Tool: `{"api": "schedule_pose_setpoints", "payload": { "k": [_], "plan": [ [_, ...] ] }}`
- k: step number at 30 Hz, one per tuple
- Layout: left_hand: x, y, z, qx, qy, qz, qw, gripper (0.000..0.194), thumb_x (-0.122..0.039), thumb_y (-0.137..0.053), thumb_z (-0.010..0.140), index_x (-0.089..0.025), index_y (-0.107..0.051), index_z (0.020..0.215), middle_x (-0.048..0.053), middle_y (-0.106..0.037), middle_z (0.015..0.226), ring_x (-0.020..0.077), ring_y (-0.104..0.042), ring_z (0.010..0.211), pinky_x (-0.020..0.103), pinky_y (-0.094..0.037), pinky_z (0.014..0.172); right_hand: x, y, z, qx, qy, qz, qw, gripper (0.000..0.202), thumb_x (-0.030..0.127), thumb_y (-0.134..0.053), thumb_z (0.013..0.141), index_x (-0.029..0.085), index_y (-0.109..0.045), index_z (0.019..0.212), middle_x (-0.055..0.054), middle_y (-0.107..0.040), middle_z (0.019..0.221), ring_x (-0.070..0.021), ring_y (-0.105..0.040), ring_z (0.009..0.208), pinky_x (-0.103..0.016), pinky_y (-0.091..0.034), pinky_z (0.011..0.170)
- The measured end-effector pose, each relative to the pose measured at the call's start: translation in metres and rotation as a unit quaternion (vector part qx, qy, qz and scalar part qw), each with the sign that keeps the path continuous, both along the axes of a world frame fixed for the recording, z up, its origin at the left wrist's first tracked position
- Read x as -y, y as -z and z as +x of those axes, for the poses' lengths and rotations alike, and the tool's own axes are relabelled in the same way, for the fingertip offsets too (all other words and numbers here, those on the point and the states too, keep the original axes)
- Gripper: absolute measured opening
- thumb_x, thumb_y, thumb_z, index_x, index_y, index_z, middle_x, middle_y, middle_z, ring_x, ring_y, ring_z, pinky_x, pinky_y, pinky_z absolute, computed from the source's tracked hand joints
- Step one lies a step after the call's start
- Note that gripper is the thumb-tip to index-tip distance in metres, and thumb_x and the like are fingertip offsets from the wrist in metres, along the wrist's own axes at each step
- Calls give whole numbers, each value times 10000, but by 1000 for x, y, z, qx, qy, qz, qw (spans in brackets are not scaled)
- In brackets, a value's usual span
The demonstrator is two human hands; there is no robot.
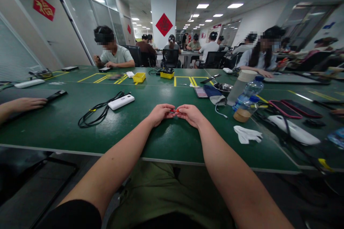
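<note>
My left hand (162, 114) and my right hand (190, 114) meet fingertip to fingertip over the green table (172, 139). Between them is a small red piece (176, 111), partly covered by the fingers, and its kind is too small to make out. Both hands are closed in a pinch, with fingers touching the piece from either side. A white power bank (121, 102) with a coiled black cable (94, 114) lies to the left of my left hand.
Right of my hands are a crumpled white tissue (247, 134), plastic bottles (248, 91), a pale cylinder (240, 84) and a metal bowl (223, 87). Yellow trays (139, 77) stand farther back. Another person's hand (29, 104) rests at the left; others sit opposite.
</note>
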State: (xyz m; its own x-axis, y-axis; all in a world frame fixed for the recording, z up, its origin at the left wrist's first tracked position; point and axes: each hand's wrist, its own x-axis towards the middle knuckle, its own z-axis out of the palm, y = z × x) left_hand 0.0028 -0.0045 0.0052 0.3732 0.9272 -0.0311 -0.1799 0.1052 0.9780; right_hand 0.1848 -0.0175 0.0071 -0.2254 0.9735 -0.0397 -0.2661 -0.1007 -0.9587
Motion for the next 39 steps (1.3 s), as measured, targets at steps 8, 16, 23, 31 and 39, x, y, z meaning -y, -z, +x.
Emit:
{"api": "schedule_pose_setpoints", "payload": {
  "k": [8,16,23,31,39],
  "plan": [
    [1,1,0,-31,5,38,999,275,-122,-652,745,-110,-610,1016,106,-686,864,129,-662,700,225,-553,634,0,0,0,2,-6,5,1000,119,34,-641,700,115,-628,787,-108,-712,830,-169,-693,720,-278,-570,690],
    [3,-1,0,-42,4,47,998,244,-87,-593,748,-116,-614,989,117,-680,937,145,-674,730,209,-539,577,-2,4,0,6,-4,23,1000,180,75,-729,636,127,-631,778,-71,-703,781,-131,-667,637,-257,-563,660],
    [0,-2,0,-4,8,-10,1000,267,-62,-518,755,-104,-655,981,120,-699,851,158,-681,739,242,-557,658,-2,3,1,-14,-10,5,1000,65,112,-675,718,117,-644,774,-79,-690,730,-150,-672,690,-273,-562,693],
    [3,-3,1,-38,9,19,999,312,-12,-529,736,-114,-639,1010,100,-692,834,141,-676,731,214,-549,630,-1,3,1,-3,-13,6,1000,122,43,-648,680,125,-640,770,-75,-698,744,-160,-679,707,-280,-565,688],
    [3,-1,1,-46,4,48,998,233,-25,-533,785,-118,-613,982,69,-660,851,101,-659,641,201,-542,592,1,1,0,7,-5,10,1000,159,81,-720,643,132,-638,770,-51,-678,690,-130,-651,617,-252,-559,638]
  ]
}}
